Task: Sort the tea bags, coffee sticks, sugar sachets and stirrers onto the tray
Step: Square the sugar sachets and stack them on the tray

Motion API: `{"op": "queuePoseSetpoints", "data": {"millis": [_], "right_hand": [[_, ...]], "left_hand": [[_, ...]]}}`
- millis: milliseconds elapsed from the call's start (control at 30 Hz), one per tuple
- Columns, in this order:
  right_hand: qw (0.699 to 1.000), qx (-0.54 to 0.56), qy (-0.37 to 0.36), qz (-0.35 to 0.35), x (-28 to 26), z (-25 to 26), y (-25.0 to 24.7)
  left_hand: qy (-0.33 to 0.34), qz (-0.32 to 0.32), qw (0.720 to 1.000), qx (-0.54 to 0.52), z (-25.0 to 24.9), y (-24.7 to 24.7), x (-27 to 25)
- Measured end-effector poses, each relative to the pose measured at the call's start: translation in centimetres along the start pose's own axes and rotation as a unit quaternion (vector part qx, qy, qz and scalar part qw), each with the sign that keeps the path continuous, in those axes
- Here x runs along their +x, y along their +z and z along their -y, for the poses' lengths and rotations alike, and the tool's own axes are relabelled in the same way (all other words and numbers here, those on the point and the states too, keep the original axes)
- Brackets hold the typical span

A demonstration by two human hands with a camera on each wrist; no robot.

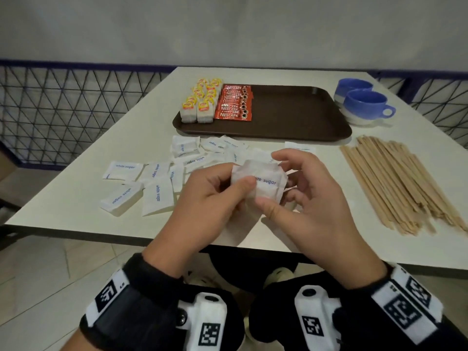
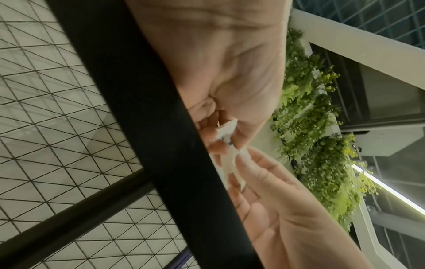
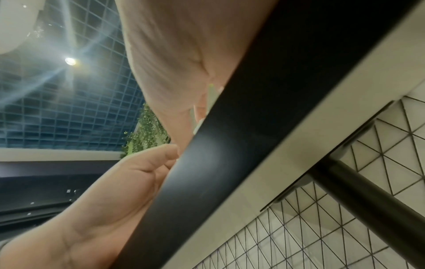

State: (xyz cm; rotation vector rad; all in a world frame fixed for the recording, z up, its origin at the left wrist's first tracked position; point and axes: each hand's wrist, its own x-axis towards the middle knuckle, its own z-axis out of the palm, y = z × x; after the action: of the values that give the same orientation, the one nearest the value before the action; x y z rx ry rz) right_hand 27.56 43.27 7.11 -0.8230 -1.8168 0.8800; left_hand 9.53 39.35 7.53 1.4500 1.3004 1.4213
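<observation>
Both hands hold a small stack of white sugar sachets point(image 1: 263, 184) above the table's near edge. My left hand point(image 1: 215, 196) pinches its left side with thumb on top, and my right hand point(image 1: 301, 188) grips its right side, thumb at the lower edge. In the left wrist view the stack of sachets point(image 2: 226, 130) shows edge-on between the fingers. Several loose sugar sachets point(image 1: 154, 181) lie on the table behind the hands. The brown tray point(image 1: 291, 115) holds yellow-tagged tea bags point(image 1: 200, 102) and red coffee sticks point(image 1: 234, 102) at its left end. Wooden stirrers point(image 1: 400, 183) lie heaped at the right.
Two blue cups point(image 1: 364, 102) stand right of the tray. The white table point(image 1: 76, 198) has a dark front edge point(image 3: 230, 163) close to my wrists. A wire mesh fence point(image 1: 63, 110) runs behind and left of the table.
</observation>
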Motion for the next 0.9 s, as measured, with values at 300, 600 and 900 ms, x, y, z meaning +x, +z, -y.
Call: {"op": "queuePoseSetpoints", "data": {"millis": [300, 600, 900], "right_hand": [[0.998, 0.06, 0.012, -0.033, 0.1, -0.2, 0.0], [0.997, 0.063, 0.003, -0.052, -0.1, -0.5, -0.2], [0.999, 0.0, 0.0, -0.034, -0.2, -0.4, 0.0]], "left_hand": [[-0.014, -0.015, 0.999, -0.03, -0.7, 0.6, -0.2], [-0.02, -0.01, 0.998, -0.059, -1.2, 0.5, -0.6], [-0.041, 0.008, 0.998, -0.051, -1.7, 0.5, -0.5]]}}
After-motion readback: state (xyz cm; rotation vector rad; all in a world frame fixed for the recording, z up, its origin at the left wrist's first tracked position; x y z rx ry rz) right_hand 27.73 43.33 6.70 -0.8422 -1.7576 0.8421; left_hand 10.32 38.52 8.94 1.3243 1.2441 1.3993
